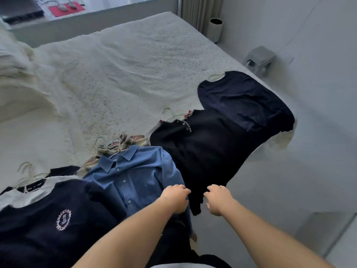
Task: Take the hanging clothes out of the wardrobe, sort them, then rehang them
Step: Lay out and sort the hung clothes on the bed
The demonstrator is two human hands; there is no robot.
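Several garments on pale hangers lie along the near edge of the bed (119, 74). From the left: a navy sweater with a round pink logo (58, 225) over a white garment (29, 194), a blue button shirt (133, 176) over a plaid shirt (123, 144), a black buttoned top (202, 151), and a navy sweater (243, 101) at the corner. My left hand (176, 198) and my right hand (218, 199) are both curled at the black top's lower hem. The hem hangs between them off the bed edge. Whether either hand holds cloth is not plain.
A pale ribbed bin (215, 29) stands by the curtain at the far right. A grey stool (259, 59) sits on the floor beside the bed. A ledge behind the bed holds a red mat (66, 9). Pillows are piled at the left.
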